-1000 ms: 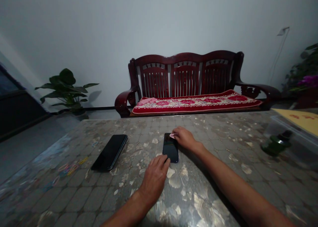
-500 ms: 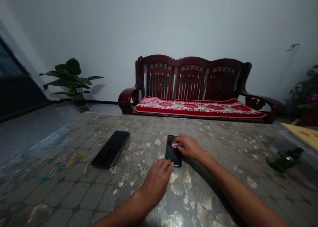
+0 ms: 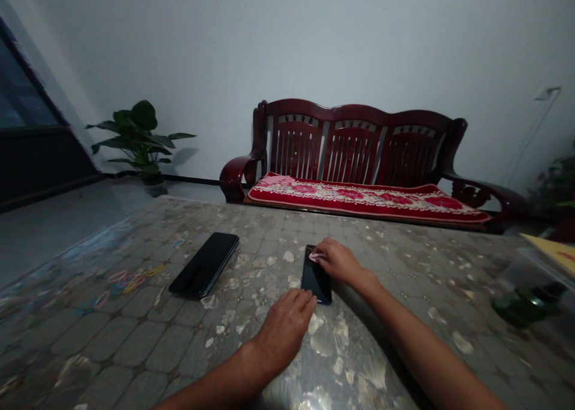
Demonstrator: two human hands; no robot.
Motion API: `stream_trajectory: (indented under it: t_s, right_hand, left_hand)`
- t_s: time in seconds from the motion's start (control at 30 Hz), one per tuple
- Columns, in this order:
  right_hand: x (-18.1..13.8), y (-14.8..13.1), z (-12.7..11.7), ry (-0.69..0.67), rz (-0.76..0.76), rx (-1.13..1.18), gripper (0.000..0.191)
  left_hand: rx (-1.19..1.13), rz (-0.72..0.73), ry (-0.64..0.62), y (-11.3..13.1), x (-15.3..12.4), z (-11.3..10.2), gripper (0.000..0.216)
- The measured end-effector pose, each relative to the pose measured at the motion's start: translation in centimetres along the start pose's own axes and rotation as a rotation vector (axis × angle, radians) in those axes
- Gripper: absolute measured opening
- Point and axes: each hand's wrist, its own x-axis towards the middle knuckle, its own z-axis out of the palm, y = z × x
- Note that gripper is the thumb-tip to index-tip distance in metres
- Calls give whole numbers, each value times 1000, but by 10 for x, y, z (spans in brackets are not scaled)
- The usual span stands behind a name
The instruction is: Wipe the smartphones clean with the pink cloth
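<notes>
A dark smartphone (image 3: 317,283) lies flat on the table, screen up. My left hand (image 3: 290,314) holds it at the near left corner, fingertips against its edge. Pinched in my right hand (image 3: 338,259) is a small pink cloth (image 3: 317,256), pressed on the screen near the phone's far end. My right fingers hide part of the phone and most of the cloth. To the left lies a larger black device (image 3: 205,265) with a glossy top, looking like stacked phones or a tablet; neither hand touches it.
Several coloured rubber bands (image 3: 130,283) lie on the left of the patterned tabletop (image 3: 148,344). At the right stand a clear plastic box (image 3: 516,269) and a green bottle (image 3: 523,308). Behind the table is a wooden bench (image 3: 350,140); a potted plant (image 3: 144,137) stands back left.
My right hand has slid the cloth slightly toward the phone's far end. My left hand stays at the near corner. The camera view has turned a little left.
</notes>
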Motion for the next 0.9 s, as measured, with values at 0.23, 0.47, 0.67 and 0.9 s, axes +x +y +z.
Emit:
stream_trajectory:
  t_s: [0.23, 0.47, 0.67, 0.9]
  right_hand:
    - [20, -3, 2, 27, 20, -35, 23]
    - [0, -3, 3, -13, -109, 42, 18]
    - [19, 7, 2, 49, 30, 15, 22]
    - [-13, 4, 6, 20, -204, 167, 17]
  left_hand:
    - [-4, 11, 18, -1, 0, 6, 44]
    - [3, 3, 1, 0, 1, 3, 41]
    - [23, 8, -25, 0, 0, 6, 45]
    - [48, 0, -39, 3, 2, -1, 44]
